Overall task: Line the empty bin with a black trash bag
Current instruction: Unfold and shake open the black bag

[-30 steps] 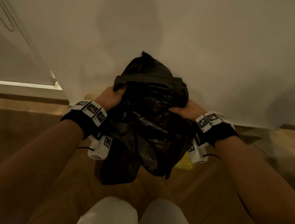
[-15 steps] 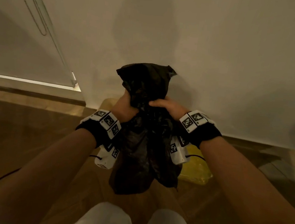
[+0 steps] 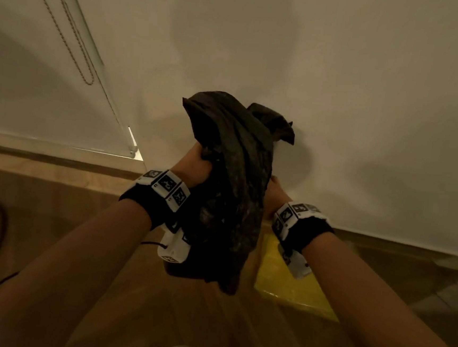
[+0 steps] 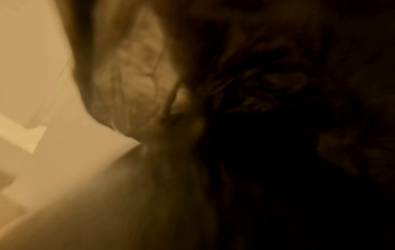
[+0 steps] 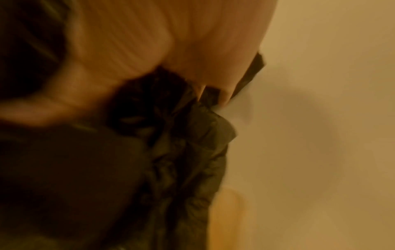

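Left hand (image 3: 195, 167) grips the bunched black trash bag (image 3: 228, 195), fingers curled into its left edge. The bag hangs above the wood floor (image 3: 52, 213), near the white wall (image 3: 339, 100). Right hand (image 3: 274, 196) pinches the bag's right edge. Yellow bin (image 3: 290, 284) stands below right.

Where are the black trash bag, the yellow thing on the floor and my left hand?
black trash bag (image 3: 233, 179), head view, crumpled middle.
yellow thing (image 3: 292, 287), head view, its top.
left hand (image 3: 195, 167), head view, its back.

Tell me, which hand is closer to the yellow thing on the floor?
Right. The right hand grips the bag just above the yellow thing; the left hand grips the bag's far side.
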